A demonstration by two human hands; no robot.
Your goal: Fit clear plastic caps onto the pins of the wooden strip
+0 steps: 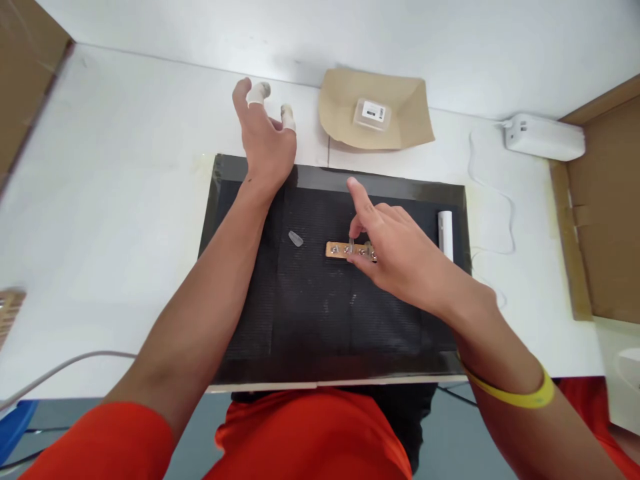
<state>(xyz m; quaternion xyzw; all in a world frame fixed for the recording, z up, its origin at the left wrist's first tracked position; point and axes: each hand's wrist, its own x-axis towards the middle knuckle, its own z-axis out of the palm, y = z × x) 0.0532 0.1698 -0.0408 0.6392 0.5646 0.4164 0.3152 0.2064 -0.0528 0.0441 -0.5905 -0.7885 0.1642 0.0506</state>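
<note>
my orange shorts [310, 433] are filling the bottom edge, nearest to me, with both forearms reaching out over them onto the black mat [300, 320] lying on the white table [125, 200].

my right hand [400, 257] is resting on the middle of the mat. its fingers [361, 203] are pinching narrow over the brass strip [336, 250], thumb and a bent finger closing on a tiny upright bit at the strip's middle that i cannot make out, while the index is pointing free. a yellow wristband [520, 395] is sitting on that wrist.

my left hand [265, 143] is hovering over the mat's far edge, holding nothing, its fingers [257, 93] spreading loosely, two of them wearing white caps.

i am judging the strip to be light, stiff and thin, with small screw heads along it. it is lying flat, so it is probably slippery to lift from above. i am thinking the long edges or the bare left end are the places to take hold, gently, since the little fittings look easy to knock.

a small clear piece [295, 238] is lying just left of the strip, apart from it. a white cylinder [445, 233] is lying near the mat's right edge. beyond the mat, a brown paper tray [405, 120] is holding a small plastic packet [371, 113], and a white adapter [544, 137] is sitting beside a cardboard box [605, 220].
</note>
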